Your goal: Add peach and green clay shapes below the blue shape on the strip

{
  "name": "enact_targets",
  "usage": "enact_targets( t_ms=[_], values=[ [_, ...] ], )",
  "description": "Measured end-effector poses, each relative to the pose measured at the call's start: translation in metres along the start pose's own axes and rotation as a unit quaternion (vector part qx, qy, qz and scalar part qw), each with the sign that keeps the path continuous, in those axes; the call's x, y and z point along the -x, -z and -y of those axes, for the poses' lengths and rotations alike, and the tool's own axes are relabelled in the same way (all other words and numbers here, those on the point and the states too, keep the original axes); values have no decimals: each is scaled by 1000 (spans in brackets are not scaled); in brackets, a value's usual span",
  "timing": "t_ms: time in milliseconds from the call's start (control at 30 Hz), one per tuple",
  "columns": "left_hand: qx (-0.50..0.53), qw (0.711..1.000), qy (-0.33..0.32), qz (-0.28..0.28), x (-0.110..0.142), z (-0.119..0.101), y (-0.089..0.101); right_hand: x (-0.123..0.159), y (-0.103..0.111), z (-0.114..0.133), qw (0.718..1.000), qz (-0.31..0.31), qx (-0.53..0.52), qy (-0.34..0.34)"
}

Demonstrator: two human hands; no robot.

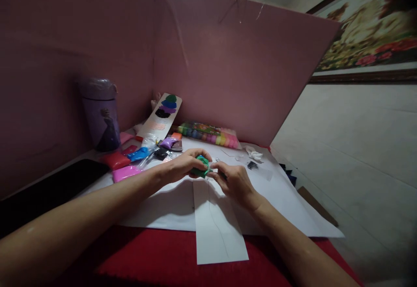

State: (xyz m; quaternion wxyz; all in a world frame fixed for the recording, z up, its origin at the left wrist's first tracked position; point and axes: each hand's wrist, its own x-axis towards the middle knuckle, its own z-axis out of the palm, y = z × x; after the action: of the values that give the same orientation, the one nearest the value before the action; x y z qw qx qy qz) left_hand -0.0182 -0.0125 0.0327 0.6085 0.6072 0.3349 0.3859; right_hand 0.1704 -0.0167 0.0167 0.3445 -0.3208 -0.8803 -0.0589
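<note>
My left hand is closed around a small packet of green modelling clay, held just above the table. My right hand meets it from the other side, thumb and fingertips pinched at the packet's near-right edge. Some of the packet is covered by the fingers. Below both hands lies a long white card strip with a thin wavy line drawn along it, its near end reaching past the paper's edge over the red cloth.
Left of my hands lie several clay packets, among them pink, blue and purple. A purple tumbler, a colour-swatched card and a multicolour clay pack stand or lie behind. White crumpled material is at right.
</note>
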Motion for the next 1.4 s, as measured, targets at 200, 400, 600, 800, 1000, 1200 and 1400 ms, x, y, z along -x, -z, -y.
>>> enact_targets(
  t_ms=[200, 400, 600, 800, 1000, 1200, 1400],
  values=[
    [-4, 1000, -10, -4, 2, 2, -3, 1, -1, 3, 1000, 23, -13, -11],
    [-9, 1000, -8, 2, 0, 4, -3, 1, 0, 4, 999, 46, -26, -9],
    [29, 999, 2, 13, 0, 0, -1, -2, 5, -3, 996, 34, -72, -26],
    [46, 999, 20, -20, 0, -2, -1, -4, 7, -5, 986, 11, -138, -88],
    [45, 999, 19, -23, 1, -2, -3, -2, 0, -2, 990, 9, -113, -85],
    [46, 999, 12, -25, 0, -1, -2, -4, 3, 0, 984, 1, -147, -105],
    [63, 996, 25, -60, -1, -3, 1, -6, 6, -3, 955, -18, -243, -171]
  ],
)
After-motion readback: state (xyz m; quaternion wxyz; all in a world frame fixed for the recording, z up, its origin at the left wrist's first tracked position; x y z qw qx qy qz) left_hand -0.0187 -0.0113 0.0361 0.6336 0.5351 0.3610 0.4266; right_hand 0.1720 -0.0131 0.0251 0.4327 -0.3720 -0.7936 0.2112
